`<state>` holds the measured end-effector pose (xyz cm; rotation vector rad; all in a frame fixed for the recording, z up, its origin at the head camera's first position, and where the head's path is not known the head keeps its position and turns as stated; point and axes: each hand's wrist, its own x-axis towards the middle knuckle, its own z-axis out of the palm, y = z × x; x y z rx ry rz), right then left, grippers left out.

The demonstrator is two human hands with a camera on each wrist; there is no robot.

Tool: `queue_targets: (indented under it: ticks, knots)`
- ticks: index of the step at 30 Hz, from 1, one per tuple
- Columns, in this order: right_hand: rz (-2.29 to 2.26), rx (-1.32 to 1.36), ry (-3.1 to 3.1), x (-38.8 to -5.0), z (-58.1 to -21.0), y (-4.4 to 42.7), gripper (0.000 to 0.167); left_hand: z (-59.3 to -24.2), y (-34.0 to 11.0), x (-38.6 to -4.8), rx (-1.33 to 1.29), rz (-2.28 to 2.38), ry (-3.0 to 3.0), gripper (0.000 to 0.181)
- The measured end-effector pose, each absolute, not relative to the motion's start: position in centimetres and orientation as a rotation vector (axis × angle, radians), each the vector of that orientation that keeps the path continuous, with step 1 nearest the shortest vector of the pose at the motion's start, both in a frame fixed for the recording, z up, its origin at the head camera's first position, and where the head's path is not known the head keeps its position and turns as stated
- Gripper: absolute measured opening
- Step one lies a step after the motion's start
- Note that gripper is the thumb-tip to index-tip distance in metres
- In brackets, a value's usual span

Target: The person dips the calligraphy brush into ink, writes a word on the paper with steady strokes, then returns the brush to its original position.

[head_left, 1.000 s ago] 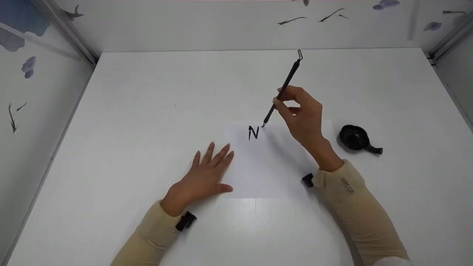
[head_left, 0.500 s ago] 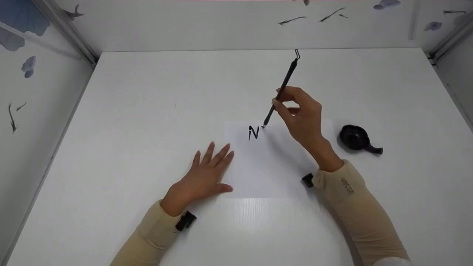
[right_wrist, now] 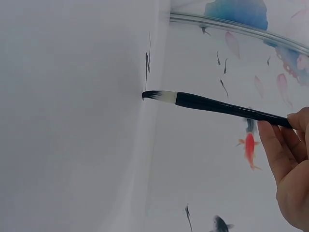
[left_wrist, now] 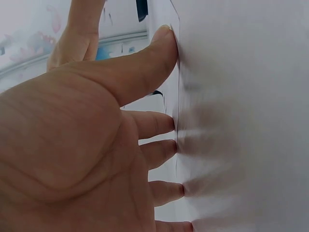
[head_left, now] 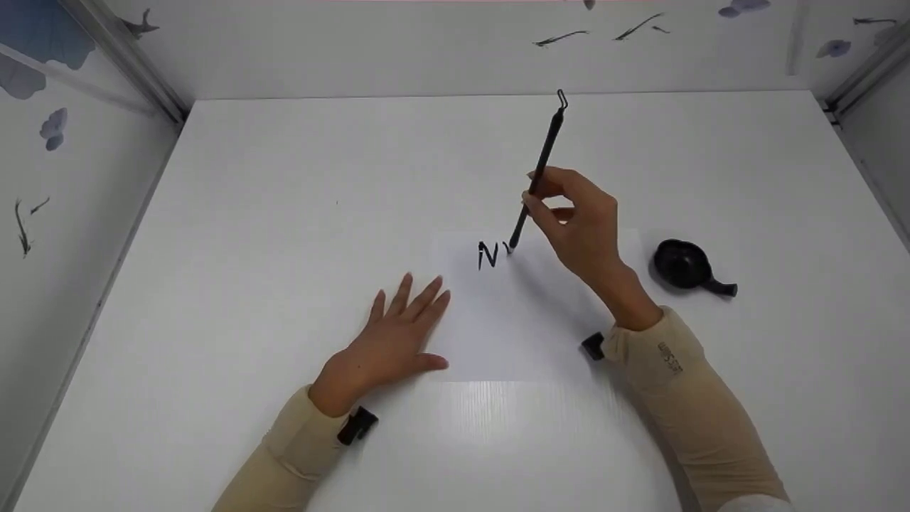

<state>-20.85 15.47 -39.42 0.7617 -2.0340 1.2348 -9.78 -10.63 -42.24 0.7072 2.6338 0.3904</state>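
My right hand (head_left: pixel 586 224) pinches a black ink brush (head_left: pixel 544 153) between thumb and fingers, its hanging loop pointing up. In the right wrist view the brush's white bristles (right_wrist: pixel 168 96) end in an inky black tip that touches the paper. On the white paper (head_left: pixel 490 327) stands a black letter N (head_left: pixel 488 255), and a short fresh stroke lies just right of it under the tip. My left hand (head_left: pixel 391 345) rests with spread fingers at the paper's left edge. In the left wrist view its fingertips (left_wrist: pixel 166 147) press down at that edge.
A small black dish with a handle (head_left: pixel 682 264) sits right of the paper, dark inside. The white table (head_left: pixel 249 235) is bounded by upright panels (head_left: pixel 426 50) printed with flowers and fish. Black wrist cameras (head_left: pixel 357 425) sit at both beige sleeves.
The brush tip has moved slightly down and right, leaving a short diagonal stroke. The brush's top has swung left, so it stands more upright. My left hand has not moved.
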Motion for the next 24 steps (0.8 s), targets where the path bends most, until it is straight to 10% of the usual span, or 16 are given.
queue_targets:
  ticks: [24]
  knots:
    - [1.206,0.772,-2.118,-20.55,-39.0,15.51,0.025,-42.55,-10.8,-9.72,0.709,0.42,2.635,0.089]
